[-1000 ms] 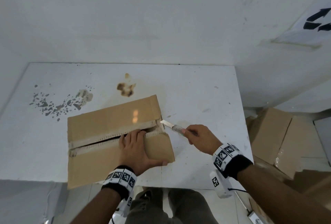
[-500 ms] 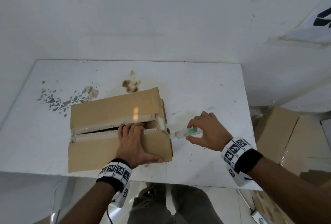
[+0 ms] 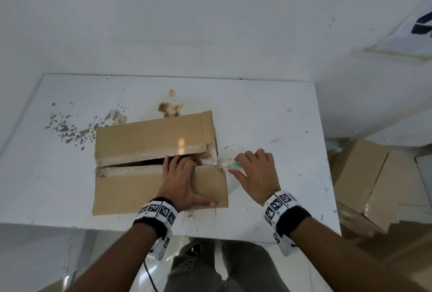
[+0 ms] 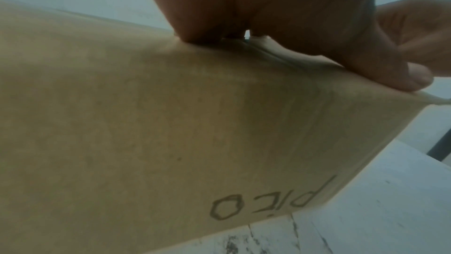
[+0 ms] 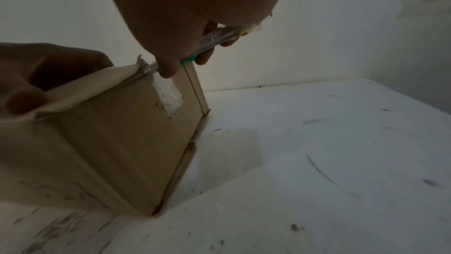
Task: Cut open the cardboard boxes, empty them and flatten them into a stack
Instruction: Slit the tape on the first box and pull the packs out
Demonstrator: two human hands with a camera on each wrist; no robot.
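Note:
A brown cardboard box (image 3: pixel 145 142) lies on the white table (image 3: pixel 268 114), its top seam slit open along the middle. My left hand (image 3: pixel 184 182) presses on the near flap (image 4: pixel 171 123), fingers hooked into the slit and thumb along the front edge. My right hand (image 3: pixel 254 174) pinches a clear utility knife with a green slider (image 3: pixel 230 164) at the box's right end. In the right wrist view the knife (image 5: pixel 214 39) meets the top right edge of the box (image 5: pixel 122 133), beside torn white tape (image 5: pixel 168 94). The blade tip is hidden.
The table carries a brown stain (image 3: pixel 169 108) and grey specks (image 3: pixel 67 128) behind and left of the box. Several flattened cardboard boxes (image 3: pixel 369 174) lie on the floor to the right. A white wall stands close behind the table.
My right hand has turned the knife from a raised, pointed hold and brought it down to the right end of the seam. The left hand has stayed on the near flap.

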